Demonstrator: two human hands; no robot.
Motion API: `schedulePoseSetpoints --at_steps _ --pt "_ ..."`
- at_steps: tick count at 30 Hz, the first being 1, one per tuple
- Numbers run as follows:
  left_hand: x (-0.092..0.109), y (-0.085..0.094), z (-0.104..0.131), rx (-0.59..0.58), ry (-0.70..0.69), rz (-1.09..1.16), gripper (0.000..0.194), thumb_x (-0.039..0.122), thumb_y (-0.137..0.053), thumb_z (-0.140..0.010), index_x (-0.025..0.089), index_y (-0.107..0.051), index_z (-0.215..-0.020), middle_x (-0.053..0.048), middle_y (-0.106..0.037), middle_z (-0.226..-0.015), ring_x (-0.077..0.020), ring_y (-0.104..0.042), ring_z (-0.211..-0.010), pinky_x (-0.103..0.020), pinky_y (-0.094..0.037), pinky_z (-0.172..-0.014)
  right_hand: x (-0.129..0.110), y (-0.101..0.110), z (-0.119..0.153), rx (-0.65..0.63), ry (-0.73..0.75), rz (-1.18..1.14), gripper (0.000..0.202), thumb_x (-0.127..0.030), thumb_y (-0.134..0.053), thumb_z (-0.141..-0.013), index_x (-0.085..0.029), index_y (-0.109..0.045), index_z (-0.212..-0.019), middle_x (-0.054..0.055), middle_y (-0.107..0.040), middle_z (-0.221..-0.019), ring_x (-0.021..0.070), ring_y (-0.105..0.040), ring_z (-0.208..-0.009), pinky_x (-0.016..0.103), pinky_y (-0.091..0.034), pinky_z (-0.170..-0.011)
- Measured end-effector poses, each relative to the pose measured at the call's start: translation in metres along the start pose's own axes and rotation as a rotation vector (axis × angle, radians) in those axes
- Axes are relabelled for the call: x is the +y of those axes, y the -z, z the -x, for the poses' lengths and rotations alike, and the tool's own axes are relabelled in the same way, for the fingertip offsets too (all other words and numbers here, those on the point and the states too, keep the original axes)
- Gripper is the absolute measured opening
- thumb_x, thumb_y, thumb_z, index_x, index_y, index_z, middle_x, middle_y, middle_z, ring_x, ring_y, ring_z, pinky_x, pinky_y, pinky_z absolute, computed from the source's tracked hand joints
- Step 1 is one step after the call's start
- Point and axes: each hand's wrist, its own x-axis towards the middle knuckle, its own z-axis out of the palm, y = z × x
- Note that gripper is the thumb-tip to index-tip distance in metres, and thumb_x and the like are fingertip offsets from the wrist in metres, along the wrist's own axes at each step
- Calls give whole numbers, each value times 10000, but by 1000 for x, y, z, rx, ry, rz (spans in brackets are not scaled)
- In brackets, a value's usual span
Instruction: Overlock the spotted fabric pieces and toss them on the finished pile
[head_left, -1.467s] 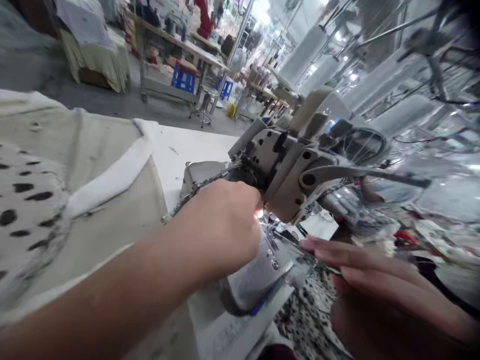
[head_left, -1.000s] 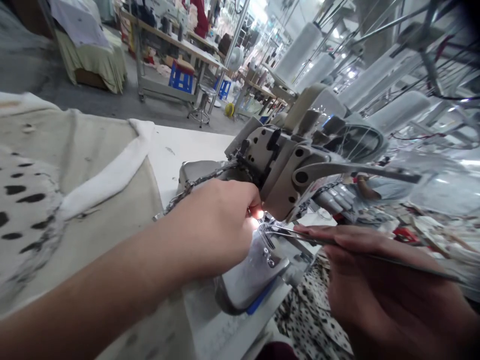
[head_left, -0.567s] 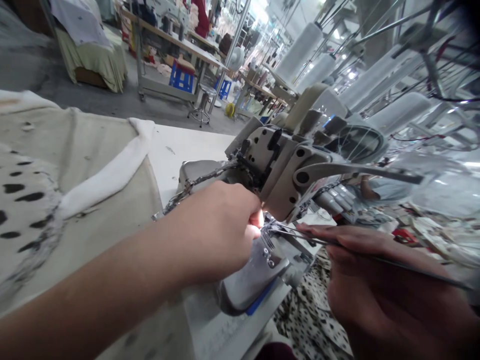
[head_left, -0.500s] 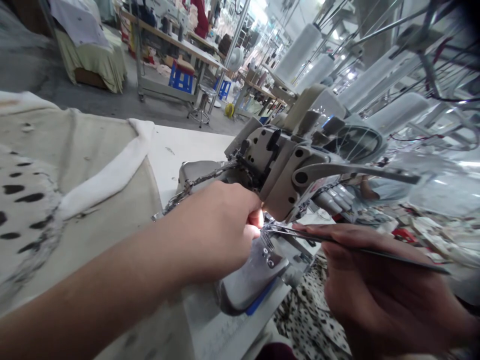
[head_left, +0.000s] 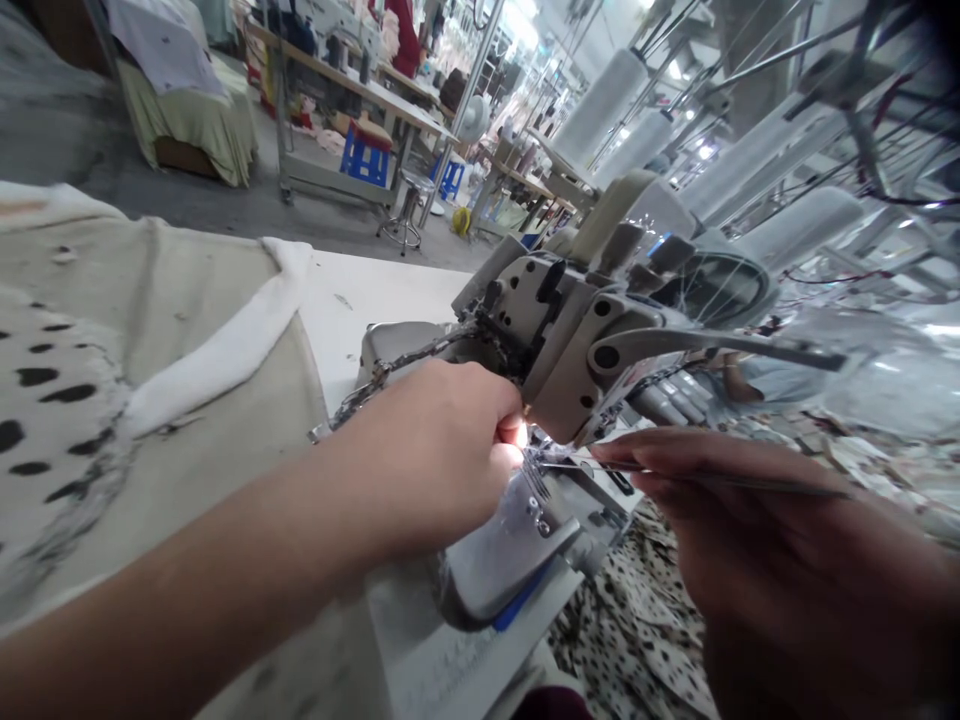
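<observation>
grey overlock sewing machine (head_left: pixel 576 350) at centre. left hand (head_left: pixel 442 450) in front, just beside needle area (head_left: pixel 537 441), thumb and forefinger drawn close; cannot tell whether pinching anything. right hand (head_left: pixel 750 520) opposite, pinching slim tweezers (head_left: pixel 787 486), tips toward left hand.

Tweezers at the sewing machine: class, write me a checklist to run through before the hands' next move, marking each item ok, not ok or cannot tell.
1. Tweezers held in the right hand: ok.
2. Left hand clear of the area beneath the head of the sewing machine: not ok; its fingertips are brightly lit there.
3. Thread caught between the tweezer tips: cannot tell, too small.
4. Spotted fabric clear of the tweezer tips: ok; it lies lower, to the right.
5. Machine stopped: cannot tell.
</observation>
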Motion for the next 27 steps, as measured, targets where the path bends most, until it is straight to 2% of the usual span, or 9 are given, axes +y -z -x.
schedulePoseSetpoints --at_steps 4,7,9,14,17,21,23,25,27 --pt "5 3 3 -21 -34 -66 129 275 -589 -793 229 -676 -710 -8 -645 -655 -152 -548 -577 -272 -308 -504 -6 8 -19 -216 226 -36 205 -106 -669 -851 -290 -683 -940 -45 -782 -887 137 -753 -720 198 -628 -661" --pt "9 3 5 -47 -82 -169 155 255 -574 -816 212 -686 -718 -32 -674 -689 -174 -585 -633 -287 -353 -562 -9 10 -33 -360 292 -125 267 -30 -614 -848 -273 -652 -949 -53 -774 -873 123 -743 -714 181 -607 -609" --pt "11 2 4 -72 -114 -231 163 248 -577 -819 210 -703 -723 -49 -691 -705 -196 -617 -692 -298 -385 -610 -10 10 -39 -398 301 -163 284 -7 -608 -847 -261 -640 -968 -44 -772 -865 130 -741 -710 193 -608 -611" --pt "9 1 5 -81 -183 -231 155 268 -597 -830 234 -722 -745 -44 -704 -723 -206 -627 -692 -306 -393 -619 -5 10 -34 -371 240 -258 205 -60 -624 -878 -243 -692 -941 -1 -780 -871 159 -756 -756 205 -620 -634" --pt "7 4 6 -91 -187 -196 144 269 -603 -808 240 -720 -730 -30 -692 -695 -190 -595 -638 -302 -374 -602 0 13 -23 -299 195 -372 168 -138 -605 -926 -252 -724 -892 30 -785 -878 225 -766 -815 307 -648 -677" --pt "7 7 8 -119 -176 -169 136 224 -596 -758 236 -719 -701 -20 -676 -659 -166 -567 -607 -292 -352 -587 7 14 -10 -306 183 -473 143 -220 -611 -950 -245 -752 -946 74 -785 -908 296 -755 -915 441 -647 -759" --pt "7 7 8 -110 -169 -163 148 217 -581 -757 227 -706 -678 -19 -665 -645 -157 -559 -593 -290 -346 -576 9 11 -5 -189 140 -514 158 -221 -603 -949 -242 -759 -959 89 -781 -891 314 -752 -912 480 -639 -766" --pt "6 7 7 -74 -151 -163 163 233 -568 -767 214 -686 -657 -21 -647 -624 -147 -539 -567 -288 -338 -561 11 8 -2 -60 114 -511 178 -171 -606 -925 -254 -760 -959 82 -773 -846 306 -755 -873 468 -641 -740" --pt "6 6 6 -49 -119 -162 181 249 -557 -773 202 -663 -635 -21 -628 -602 -138 -516 -541 -283 -327 -542 12 7 0 -28 114 -460 232 -98 -601 -892 -267 -746 -958 67 -771 -833 271 -759 -833 410 -646 -706"
